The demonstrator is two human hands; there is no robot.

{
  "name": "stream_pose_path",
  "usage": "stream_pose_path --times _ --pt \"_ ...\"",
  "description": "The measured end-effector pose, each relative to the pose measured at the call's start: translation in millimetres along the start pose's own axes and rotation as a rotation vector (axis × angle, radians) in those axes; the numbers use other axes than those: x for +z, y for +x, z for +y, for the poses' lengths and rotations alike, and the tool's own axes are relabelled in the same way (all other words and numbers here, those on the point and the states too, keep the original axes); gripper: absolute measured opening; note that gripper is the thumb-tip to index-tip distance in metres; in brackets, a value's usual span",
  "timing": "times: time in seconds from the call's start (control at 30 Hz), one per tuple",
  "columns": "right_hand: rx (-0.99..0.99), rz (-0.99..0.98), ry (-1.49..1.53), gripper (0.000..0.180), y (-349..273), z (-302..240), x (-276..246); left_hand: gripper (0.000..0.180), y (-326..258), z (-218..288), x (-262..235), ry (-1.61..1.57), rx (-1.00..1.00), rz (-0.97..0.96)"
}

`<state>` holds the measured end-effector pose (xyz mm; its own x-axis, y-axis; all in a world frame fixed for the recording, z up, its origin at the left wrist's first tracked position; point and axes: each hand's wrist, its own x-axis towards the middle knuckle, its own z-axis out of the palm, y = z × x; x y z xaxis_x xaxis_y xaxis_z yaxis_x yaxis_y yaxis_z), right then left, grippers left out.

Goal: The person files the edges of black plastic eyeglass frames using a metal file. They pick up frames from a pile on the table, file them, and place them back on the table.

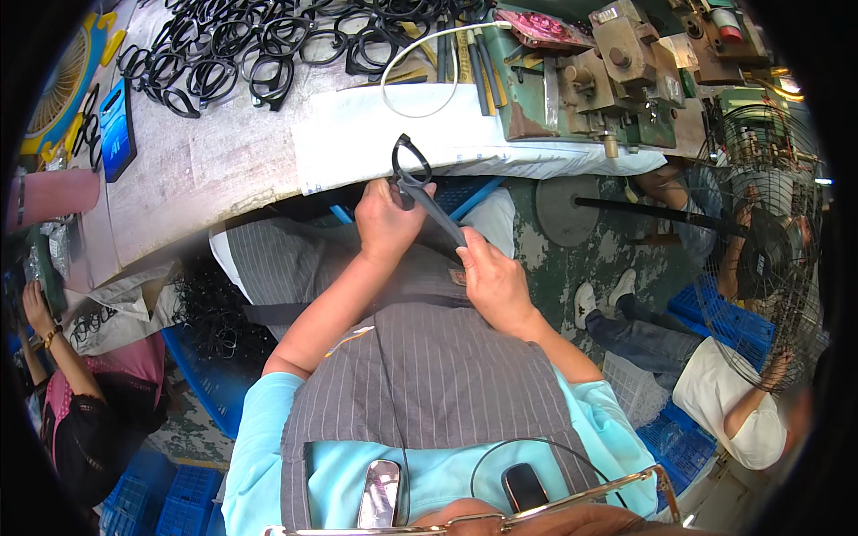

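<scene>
My left hand [389,217] is closed around a black eyeglass frame [396,159], and one rim sticks up past the fingers above the table's near edge. My right hand [497,279] grips one end of a flat, dark grey file [440,216]. The file's other end reaches up to the frame and meets it beside my left fingers. That contact is partly covered by the left hand. Below the hands lies a grey striped apron [429,375]. White paper [357,134] covers the table's near edge just ahead of them.
Many black eyeglass frames [214,76] are heaped across the far table. Several flat tools [487,76] and a white cable [384,85] lie by a green metal machine [617,80]. A blue-screened phone [116,129] is at left. Right stands a fan [764,241]. Co-workers sit on both sides.
</scene>
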<state>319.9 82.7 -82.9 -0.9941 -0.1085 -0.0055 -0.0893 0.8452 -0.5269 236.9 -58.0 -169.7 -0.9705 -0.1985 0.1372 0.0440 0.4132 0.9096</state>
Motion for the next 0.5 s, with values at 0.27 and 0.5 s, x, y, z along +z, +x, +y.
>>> stream_pose_path --times 0.27,0.5 --pt "-0.028 -0.003 -0.188 0.030 1 0 -3 0.042 0 -1 0 0.058 0.062 0.026" --pt "-0.032 -0.032 -0.230 0.030 -12 5 -13 0.041 1 -1 -1 -0.003 0.022 0.012"
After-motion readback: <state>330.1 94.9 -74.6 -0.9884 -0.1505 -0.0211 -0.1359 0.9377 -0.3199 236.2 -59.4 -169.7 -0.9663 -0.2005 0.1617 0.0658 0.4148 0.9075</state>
